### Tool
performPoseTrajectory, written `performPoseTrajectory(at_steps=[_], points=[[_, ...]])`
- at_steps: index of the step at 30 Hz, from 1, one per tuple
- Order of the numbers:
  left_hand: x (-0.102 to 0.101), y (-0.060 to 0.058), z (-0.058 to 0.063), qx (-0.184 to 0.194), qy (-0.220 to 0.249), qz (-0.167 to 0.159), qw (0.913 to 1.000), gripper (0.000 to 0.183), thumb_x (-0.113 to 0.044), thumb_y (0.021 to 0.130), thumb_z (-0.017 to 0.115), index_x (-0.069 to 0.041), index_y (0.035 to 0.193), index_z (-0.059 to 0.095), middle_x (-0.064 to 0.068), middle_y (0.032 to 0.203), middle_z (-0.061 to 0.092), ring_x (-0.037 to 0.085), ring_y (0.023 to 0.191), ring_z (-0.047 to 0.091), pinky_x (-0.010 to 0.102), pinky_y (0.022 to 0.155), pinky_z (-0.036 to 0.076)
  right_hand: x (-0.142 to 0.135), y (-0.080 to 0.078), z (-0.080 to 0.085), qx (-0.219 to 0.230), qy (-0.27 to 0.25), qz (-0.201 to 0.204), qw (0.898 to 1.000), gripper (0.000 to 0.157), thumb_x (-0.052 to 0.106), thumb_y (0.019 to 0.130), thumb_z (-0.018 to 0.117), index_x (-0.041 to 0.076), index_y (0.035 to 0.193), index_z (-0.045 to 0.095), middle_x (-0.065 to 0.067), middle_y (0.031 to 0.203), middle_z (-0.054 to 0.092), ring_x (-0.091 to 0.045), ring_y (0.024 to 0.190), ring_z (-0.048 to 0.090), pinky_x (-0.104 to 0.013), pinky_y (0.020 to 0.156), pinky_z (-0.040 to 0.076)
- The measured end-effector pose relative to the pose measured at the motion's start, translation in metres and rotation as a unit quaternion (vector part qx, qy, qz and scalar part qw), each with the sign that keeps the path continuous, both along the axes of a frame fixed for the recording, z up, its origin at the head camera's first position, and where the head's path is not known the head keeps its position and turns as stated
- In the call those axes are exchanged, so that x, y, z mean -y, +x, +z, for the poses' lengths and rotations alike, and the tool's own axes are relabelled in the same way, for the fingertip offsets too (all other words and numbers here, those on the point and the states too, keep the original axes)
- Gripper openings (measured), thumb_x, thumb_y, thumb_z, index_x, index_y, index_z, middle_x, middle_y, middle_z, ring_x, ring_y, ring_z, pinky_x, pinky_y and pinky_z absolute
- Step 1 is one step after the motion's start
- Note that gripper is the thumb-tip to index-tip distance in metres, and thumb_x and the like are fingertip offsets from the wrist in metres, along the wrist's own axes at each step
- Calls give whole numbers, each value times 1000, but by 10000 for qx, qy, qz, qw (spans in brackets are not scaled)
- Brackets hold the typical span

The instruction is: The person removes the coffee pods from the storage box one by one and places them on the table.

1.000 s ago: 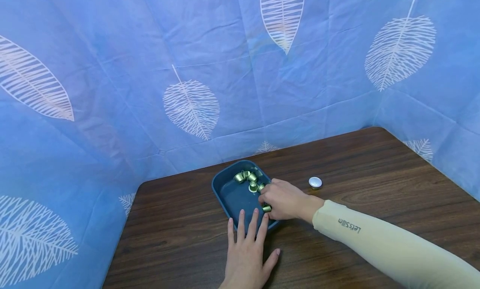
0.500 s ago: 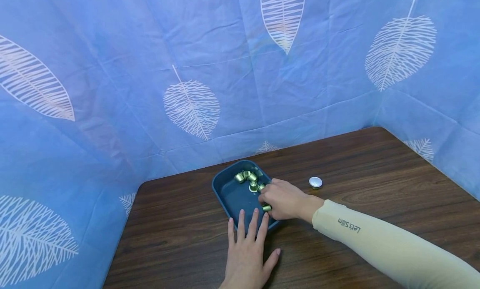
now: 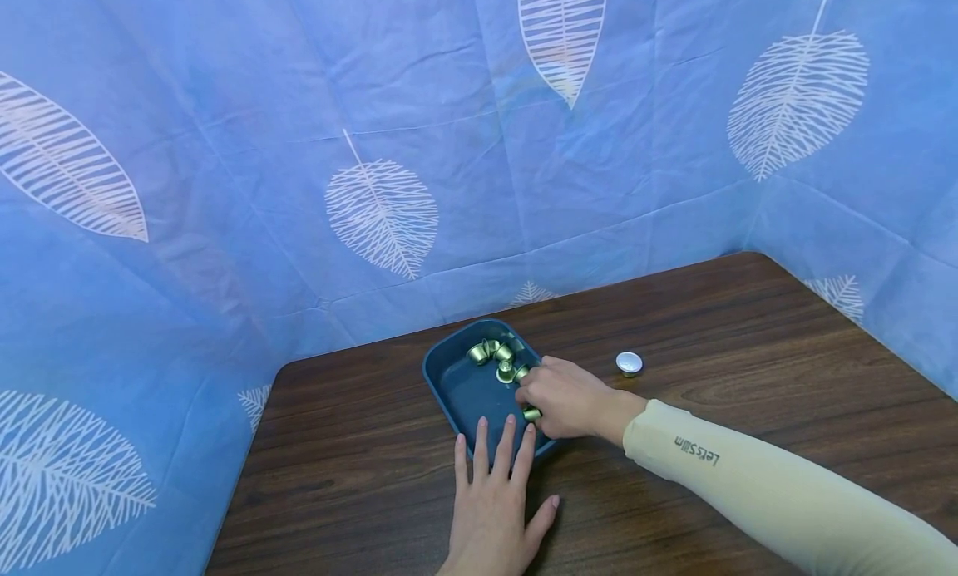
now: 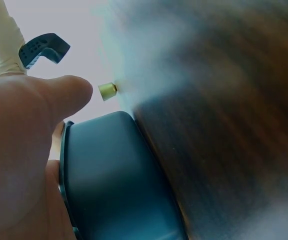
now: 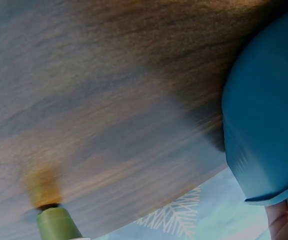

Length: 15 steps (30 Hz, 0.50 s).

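A dark blue tray [image 3: 464,393] holds several green-gold coffee capsules [image 3: 503,354], most gathered at its far end. My left hand [image 3: 490,509] lies with straight, spread fingers at the near rim. In the left wrist view its thumb stands apart from the tray wall [image 4: 114,175]. My right hand [image 3: 572,397] reaches over the right rim, fingers bent down inside. A capsule [image 3: 532,414] shows by its thumb, another [image 3: 521,374] by its knuckles; its fingertips are hidden, so I cannot tell whether it pinches one. The right wrist view shows mainly the tray's outside [image 5: 269,115].
A single coffee capsule [image 3: 629,363] stands silver lid up on the brown wooden table [image 3: 359,460], right of the tray. It also appears as a green capsule [image 5: 57,223] in the right wrist view. A blue leaf-patterned cloth [image 3: 449,127] hangs behind the table.
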<state>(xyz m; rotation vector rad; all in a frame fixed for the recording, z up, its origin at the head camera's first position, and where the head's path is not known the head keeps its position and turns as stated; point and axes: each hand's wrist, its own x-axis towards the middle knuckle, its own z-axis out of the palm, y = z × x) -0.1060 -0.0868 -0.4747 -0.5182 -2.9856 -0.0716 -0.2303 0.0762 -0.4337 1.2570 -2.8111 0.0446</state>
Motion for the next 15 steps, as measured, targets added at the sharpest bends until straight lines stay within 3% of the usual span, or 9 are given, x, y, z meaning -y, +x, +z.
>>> performPoseTrajectory(at_steps=[15], points=[[-1,1,-3,-244,1,-46,9997,84,-71,88,45,-31,156,16,0,164,15,39,149,9,68,114,8,0,2,2,-127,133,57,9998,20,23,85,72,20,105,76,7,93,71,-9,88,62,-28,73,41]])
